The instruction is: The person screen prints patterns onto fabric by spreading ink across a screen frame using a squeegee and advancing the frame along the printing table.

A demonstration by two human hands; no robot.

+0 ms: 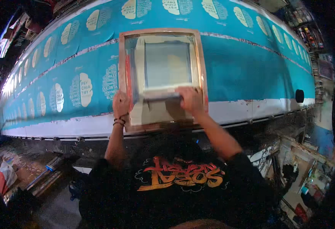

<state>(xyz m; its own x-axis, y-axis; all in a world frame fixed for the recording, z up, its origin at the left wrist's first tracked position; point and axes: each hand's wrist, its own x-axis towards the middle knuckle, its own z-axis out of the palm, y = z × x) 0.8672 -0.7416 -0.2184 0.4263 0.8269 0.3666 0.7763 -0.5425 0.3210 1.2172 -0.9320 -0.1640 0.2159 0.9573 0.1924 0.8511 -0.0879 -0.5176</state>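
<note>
Left fingers (121, 98) grip the frame (202, 65); right fingers (184, 91) clamp the squeegee (160, 91). Near-row prints (86, 89) lie left of the frame, none right.

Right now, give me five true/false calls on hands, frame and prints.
1. Left hand is at the wooden frame's left side. True.
2. Right hand is outside the frame. False: it holds a pale bar within it.
3. Dark bracelets are on the right wrist. False: left.
4. Just right of the frame, the near teal strip shows pale prints. False: plain.
5. A pale "PSYCHIATRY" print shows left of the frame. True.
</note>
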